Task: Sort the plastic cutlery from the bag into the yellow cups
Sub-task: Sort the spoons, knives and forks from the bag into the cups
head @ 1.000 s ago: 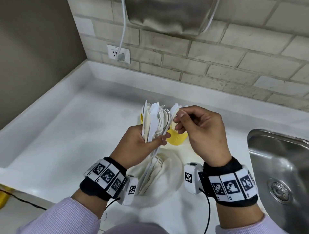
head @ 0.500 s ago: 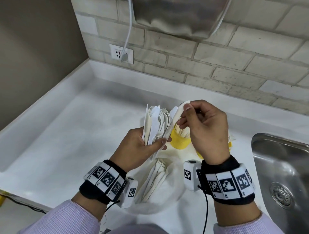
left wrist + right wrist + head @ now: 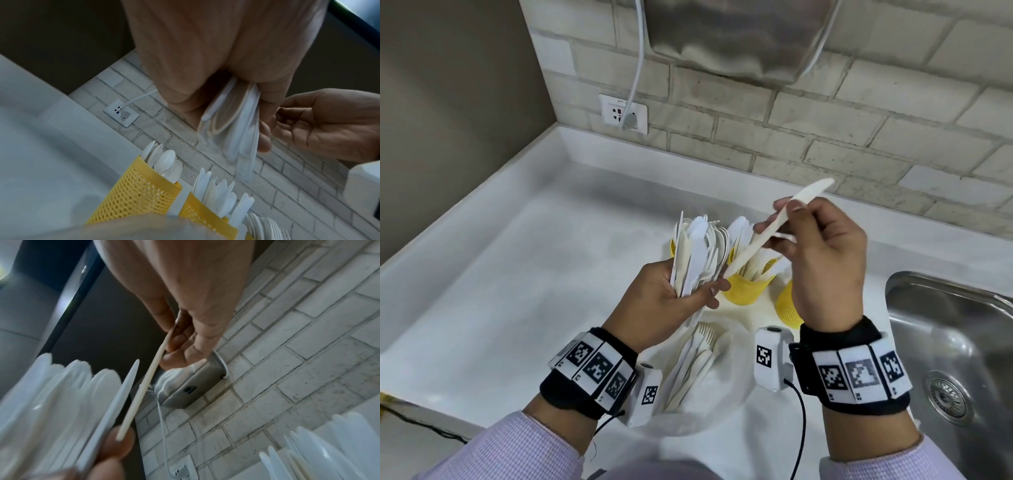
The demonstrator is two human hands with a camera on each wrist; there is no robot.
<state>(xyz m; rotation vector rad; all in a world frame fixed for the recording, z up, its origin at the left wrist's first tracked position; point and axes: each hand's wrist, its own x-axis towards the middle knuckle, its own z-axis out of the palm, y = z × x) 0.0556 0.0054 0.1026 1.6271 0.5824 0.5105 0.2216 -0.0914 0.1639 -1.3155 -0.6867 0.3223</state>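
- Left hand (image 3: pixel 671 301) clenched round a cutlery bundle (image 3: pixel 697 253), upright, above the surface (image 3: pixel 517 274).
- Right hand (image 3: pixel 822 257) pinches one beige knife (image 3: pixel 777 229) (tilted, handle end just beside the left fingers).
- Yellow cups (image 3: pixel 744 289) behind, part-filled; bag (image 3: pixel 709 387) below holds more.

I am standing at a white countertop (image 3: pixel 493 274); a steel sink (image 3: pixel 955 342) is lying at my right; a white cable (image 3: pixel 637 72) is hanging into the wall socket (image 3: pixel 623 113); a grey device (image 3: pixel 726 34) is sitting on the brick wall (image 3: pixel 859 120).
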